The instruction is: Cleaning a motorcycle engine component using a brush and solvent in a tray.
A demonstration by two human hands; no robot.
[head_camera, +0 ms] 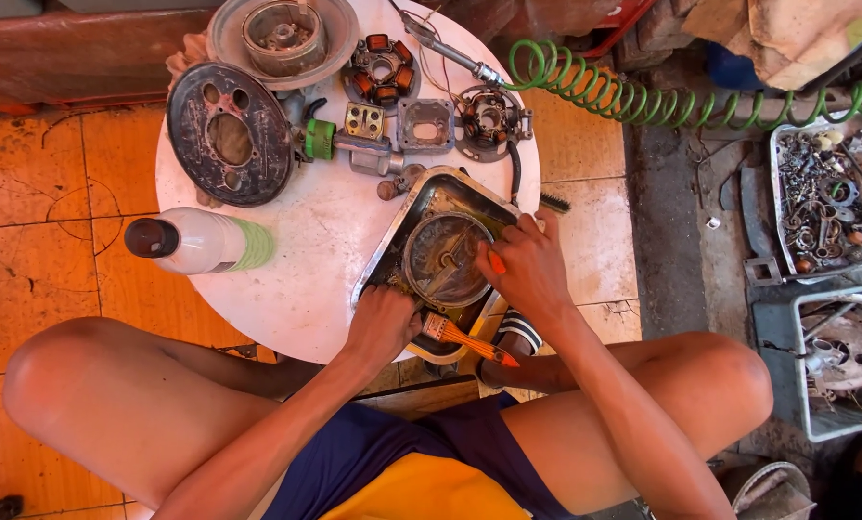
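At the bottom of the frame we see our own bare knees and blue-and-yellow shorts, cut off by the lower edge. Just above, at centre, our left hand (383, 327) is curled shut around the handle of an orange paintbrush (469, 340), whose bristle end lies hidden under the fist. Our right hand (530, 270) rests on the round metal rotor (445, 258) sitting in a dirty metal tray (385, 262); its fingers are bent around a small orange thing we cannot make out, and they cover the rotor's right edge. The tray overhangs the near edge of a round white table (315, 241).

Left of centre a white bottle with a dark cap (200, 241) lies on its side. Toward the top of the frame we find a dark perforated disc (229, 135), a copper-wound stator coil (381, 69) and a grey drum (283, 37) cut off by the top edge. In the upper right a green coiled hose (633, 96) stretches across the floor, and at the right edge a tray of small metal parts (828, 197) is too cluttered to tell apart.
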